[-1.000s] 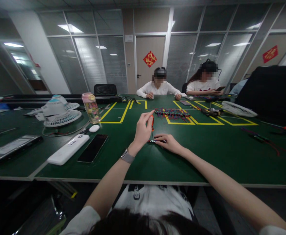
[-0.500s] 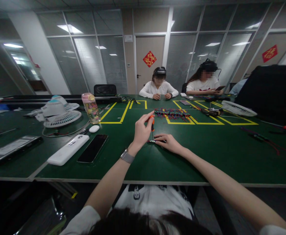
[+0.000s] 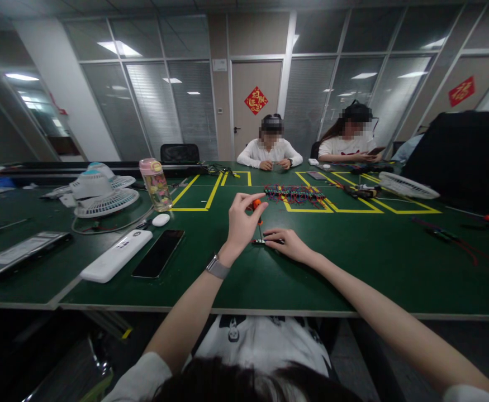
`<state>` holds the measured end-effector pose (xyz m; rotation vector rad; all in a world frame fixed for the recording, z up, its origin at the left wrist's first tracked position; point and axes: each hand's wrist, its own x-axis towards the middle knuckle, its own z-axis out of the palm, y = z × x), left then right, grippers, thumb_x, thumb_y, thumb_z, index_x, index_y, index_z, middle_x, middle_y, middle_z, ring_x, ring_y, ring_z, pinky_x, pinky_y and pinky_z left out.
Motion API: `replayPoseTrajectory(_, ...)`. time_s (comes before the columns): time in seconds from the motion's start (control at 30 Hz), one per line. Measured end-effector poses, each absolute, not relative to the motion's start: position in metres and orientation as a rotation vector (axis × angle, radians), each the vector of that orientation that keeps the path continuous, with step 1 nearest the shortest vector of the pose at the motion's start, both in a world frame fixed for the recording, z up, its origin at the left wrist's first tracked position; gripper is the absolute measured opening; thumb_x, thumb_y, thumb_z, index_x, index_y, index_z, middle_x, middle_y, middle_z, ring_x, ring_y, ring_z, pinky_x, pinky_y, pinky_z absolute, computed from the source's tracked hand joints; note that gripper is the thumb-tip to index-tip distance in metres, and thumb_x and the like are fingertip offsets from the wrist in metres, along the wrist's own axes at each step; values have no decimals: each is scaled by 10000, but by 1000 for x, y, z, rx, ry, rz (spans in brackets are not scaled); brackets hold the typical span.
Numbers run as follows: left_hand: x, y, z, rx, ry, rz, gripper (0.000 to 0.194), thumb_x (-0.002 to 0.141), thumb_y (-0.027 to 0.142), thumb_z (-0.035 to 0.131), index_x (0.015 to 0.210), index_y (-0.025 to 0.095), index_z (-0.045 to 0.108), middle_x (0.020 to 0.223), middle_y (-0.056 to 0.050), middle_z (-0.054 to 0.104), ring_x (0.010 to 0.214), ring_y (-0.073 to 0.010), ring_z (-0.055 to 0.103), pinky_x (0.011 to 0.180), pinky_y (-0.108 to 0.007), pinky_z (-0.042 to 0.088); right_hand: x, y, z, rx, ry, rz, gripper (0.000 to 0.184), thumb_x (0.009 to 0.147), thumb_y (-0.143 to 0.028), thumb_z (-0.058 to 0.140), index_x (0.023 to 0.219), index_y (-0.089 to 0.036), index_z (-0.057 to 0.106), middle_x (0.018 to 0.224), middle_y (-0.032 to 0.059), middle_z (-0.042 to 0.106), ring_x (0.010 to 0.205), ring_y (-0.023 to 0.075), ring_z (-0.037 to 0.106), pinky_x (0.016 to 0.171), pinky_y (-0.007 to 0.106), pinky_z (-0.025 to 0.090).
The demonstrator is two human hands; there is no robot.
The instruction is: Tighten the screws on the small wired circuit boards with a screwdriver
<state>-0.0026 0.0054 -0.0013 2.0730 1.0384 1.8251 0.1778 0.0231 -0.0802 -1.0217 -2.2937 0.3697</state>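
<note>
My left hand (image 3: 242, 221), with a grey watch band at the wrist, has its fingers curled round the orange handle of a screwdriver (image 3: 257, 205). The screwdriver stands nearly upright, its thin shaft running down to a small circuit board (image 3: 260, 242) on the green table. Whether the tip sits in a screw is too small to tell. My right hand (image 3: 289, 244) lies low on the table, fingers pressed on the board's right end and covering part of it. Beyond the hands is a row of small boards with red and blue wires (image 3: 294, 194).
On the left are a black phone (image 3: 159, 254), a white power bank (image 3: 117, 255), a white round case (image 3: 161, 220), a drink bottle (image 3: 156, 185) and a white fan (image 3: 107, 202). Yellow tape (image 3: 355, 211) marks the table (image 3: 311, 290). Two people sit across it.
My left fingers have opened somewhat round the screwdriver handle and shifted slightly left. My right hand stays on the board. The person opposite has brought both hands together.
</note>
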Motion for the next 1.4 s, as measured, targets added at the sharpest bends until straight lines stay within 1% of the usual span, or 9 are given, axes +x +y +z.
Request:
replayPoseTrajectory(0.2, -2, 6, 0, 2080, 943, 1752, 320, 939, 175, 410, 1206, 189, 585, 1106, -74, 593, 1026, -145, 567, 924, -277, 438, 178, 22, -79, -1010, -2289, 374, 242, 870, -314, 560, 997, -211, 739, 1138, 99, 677, 1012, 237, 648, 917, 373, 490)
replayPoseTrajectory(0.3, -2, 6, -1, 2083, 928, 1748, 287, 906, 200, 501, 1172, 203, 607, 999, -47, 625, 908, -138, 593, 844, -259, 467, 178, 22, -79, -1012, -2288, 374, 231, 867, -314, 565, 987, -228, 742, 1133, 87, 681, 1010, 240, 650, 915, 378, 493)
replayPoseTrajectory(0.4, -3, 5, -2, 2088, 1037, 1814, 237, 843, 264, 614, 1068, 213, 671, 924, -35, 579, 830, -132, 579, 794, -247, 472, 178, 22, -80, -1013, -2288, 372, 226, 866, -316, 567, 985, -239, 742, 1133, 78, 681, 1011, 239, 650, 915, 380, 494)
replayPoseTrajectory(0.6, -2, 7, -1, 2078, 933, 1723, 324, 947, 218, 411, 1226, 200, 576, 1093, -74, 595, 996, -141, 579, 899, -268, 448, 178, 23, -81, -1001, -2287, 366, 235, 870, -336, 561, 987, -242, 741, 1135, 77, 681, 1016, 239, 649, 921, 378, 493)
replayPoseTrajectory(0.7, -1, 6, -1, 2084, 895, 1703, 304, 927, 236, 470, 1205, 208, 589, 1007, -49, 634, 890, -134, 598, 838, -259, 469, 178, 23, -80, -1013, -2294, 357, 235, 870, -324, 562, 987, -230, 742, 1132, 85, 682, 1014, 241, 650, 921, 380, 491)
replayPoseTrajectory(0.8, -2, 4, -1, 2125, 993, 1767, 261, 872, 276, 576, 1115, 217, 651, 926, -36, 601, 829, -133, 578, 792, -247, 471, 177, 22, -79, -1022, -2299, 359, 235, 869, -311, 565, 993, -216, 740, 1132, 92, 681, 1013, 241, 649, 920, 380, 491)
replayPoseTrajectory(1.03, -2, 4, 0, 2163, 889, 1745, 321, 948, 194, 401, 1220, 201, 572, 1122, -75, 598, 1051, -155, 563, 943, -293, 432, 177, 21, -78, -1012, -2285, 371, 221, 867, -307, 566, 981, -238, 743, 1124, 77, 687, 1012, 237, 650, 921, 381, 492)
replayPoseTrajectory(1.23, -1, 2, -1, 2178, 1022, 1810, 229, 857, 272, 595, 1070, 225, 667, 935, -35, 563, 839, -137, 575, 821, -264, 471, 177, 21, -78, -1018, -2279, 378, 220, 863, -312, 572, 975, -233, 744, 1122, 81, 687, 1007, 239, 653, 922, 387, 493)
replayPoseTrajectory(1.4, -1, 1, 1, 2187, 962, 1759, 314, 947, 225, 410, 1204, 209, 590, 1081, -73, 583, 1022, -158, 564, 930, -297, 436, 177, 21, -78, -1010, -2279, 382, 226, 869, -329, 564, 979, -242, 741, 1126, 77, 686, 1010, 236, 652, 925, 389, 489)
